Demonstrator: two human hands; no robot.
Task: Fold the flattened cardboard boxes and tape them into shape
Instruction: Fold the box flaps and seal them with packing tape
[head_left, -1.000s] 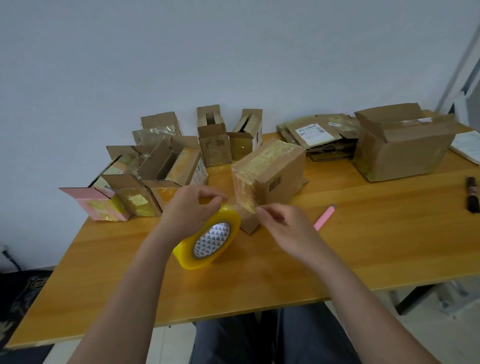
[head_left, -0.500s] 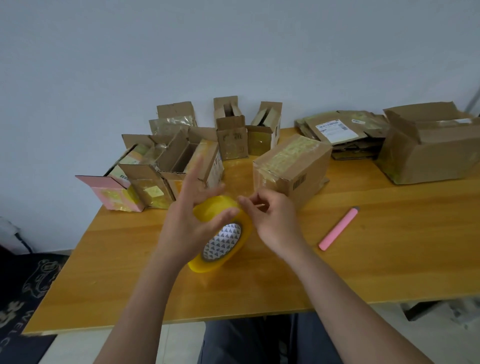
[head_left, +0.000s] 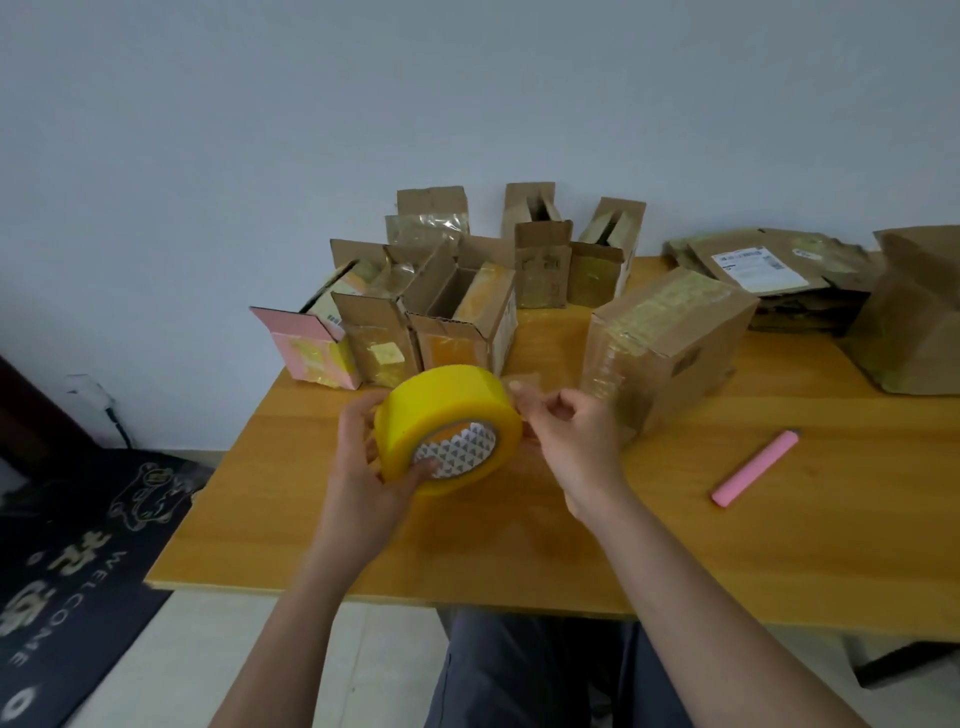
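My left hand (head_left: 363, 462) grips a yellow tape roll (head_left: 447, 428) lifted above the wooden table (head_left: 779, 561), thumb in its patterned core. My right hand (head_left: 571, 436) pinches the clear free end of tape (head_left: 524, 387) just right of the roll. A folded cardboard box (head_left: 670, 338) with taped top stands directly behind my right hand. A stack of flattened boxes (head_left: 769, 270) lies at the back right.
Several small folded boxes (head_left: 457, 317) and a pink one (head_left: 306, 343) cluster at the back left. A large box (head_left: 919, 312) sits at the far right. A pink pen-like tool (head_left: 753, 467) lies right of my hands. A dark welcome mat (head_left: 78, 545) covers the floor at left.
The tape roll has been lifted off the table and turned up in my left hand. My right hand has left the box and now pinches the tape end at the roll.
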